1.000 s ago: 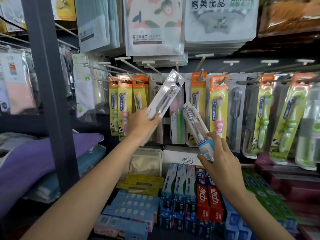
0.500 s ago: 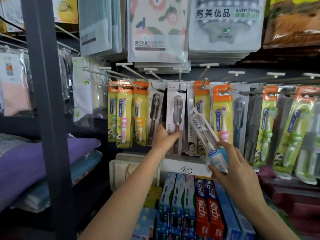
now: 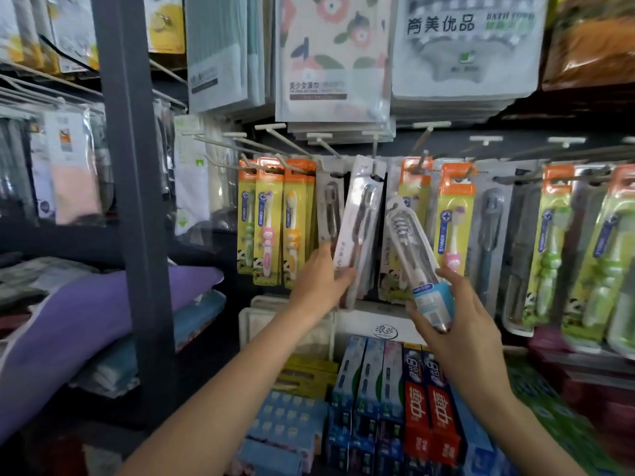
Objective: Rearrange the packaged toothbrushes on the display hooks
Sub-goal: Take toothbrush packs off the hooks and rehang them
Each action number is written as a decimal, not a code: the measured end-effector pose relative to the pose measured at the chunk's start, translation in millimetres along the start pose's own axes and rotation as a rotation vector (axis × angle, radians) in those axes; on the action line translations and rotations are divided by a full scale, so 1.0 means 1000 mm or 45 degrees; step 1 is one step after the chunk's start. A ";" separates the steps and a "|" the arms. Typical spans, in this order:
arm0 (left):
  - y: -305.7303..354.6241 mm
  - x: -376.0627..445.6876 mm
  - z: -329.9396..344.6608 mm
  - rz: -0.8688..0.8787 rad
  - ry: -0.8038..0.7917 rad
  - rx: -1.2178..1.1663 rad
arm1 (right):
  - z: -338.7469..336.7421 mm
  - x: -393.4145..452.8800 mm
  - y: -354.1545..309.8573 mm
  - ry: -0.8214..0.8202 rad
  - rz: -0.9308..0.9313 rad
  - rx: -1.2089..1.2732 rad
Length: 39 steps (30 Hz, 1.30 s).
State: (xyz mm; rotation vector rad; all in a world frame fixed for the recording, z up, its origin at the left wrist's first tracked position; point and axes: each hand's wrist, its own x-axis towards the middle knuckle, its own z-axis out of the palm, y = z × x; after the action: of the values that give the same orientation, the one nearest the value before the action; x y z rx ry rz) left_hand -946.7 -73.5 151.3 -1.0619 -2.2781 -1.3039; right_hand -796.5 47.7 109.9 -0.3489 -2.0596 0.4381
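Both hands were up at the toothbrush rack. With my left hand (image 3: 321, 281) I gripped the lower end of a white toothbrush pack (image 3: 359, 228), fingers curled round its edge; the pack leaned to the right, its top at a display hook (image 3: 374, 151), though I could not tell whether the hook passed through its hole. With my right hand (image 3: 450, 324) I held a clear toothbrush case (image 3: 410, 249) by its blue-labelled bottom, fingers and thumb wrapped round it. That case tilted up and to the left, bristle end uppermost, in front of the hanging packs and off any hook. The two packs stood near each other but apart.

Left of the white pack hung a grey toothbrush pack (image 3: 330, 207), and beyond it a row of yellow children's toothbrush packs (image 3: 269, 221) with orange tops. Another yellow pack (image 3: 455, 218) with a pink-handled brush hung just behind and to the right of the clear case. Boxed toothpaste (image 3: 429, 410) stood on the shelf below my wrists. Bagged towels (image 3: 331, 56) hung above the hooks.
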 end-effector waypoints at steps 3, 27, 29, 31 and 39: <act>-0.005 0.000 -0.007 0.020 0.082 -0.020 | 0.004 0.003 -0.010 0.030 -0.062 0.057; -0.004 0.055 -0.003 -0.231 0.201 -0.065 | 0.000 0.012 -0.006 -0.085 -0.059 0.187; 0.000 0.055 -0.003 -0.280 0.173 -0.126 | 0.001 0.014 -0.008 -0.083 -0.093 0.175; 0.002 0.055 -0.004 -0.298 0.185 -0.101 | 0.002 0.015 -0.008 -0.084 -0.099 0.153; -0.002 0.029 -0.027 -0.129 0.295 0.118 | 0.002 0.010 -0.007 -0.027 -0.066 0.212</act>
State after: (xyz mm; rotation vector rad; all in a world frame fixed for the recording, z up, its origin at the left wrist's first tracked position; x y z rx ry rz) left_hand -970.1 -83.6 181.5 -0.7323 -2.2169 -1.2724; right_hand -803.3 45.2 120.2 -0.1914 -2.0319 0.5793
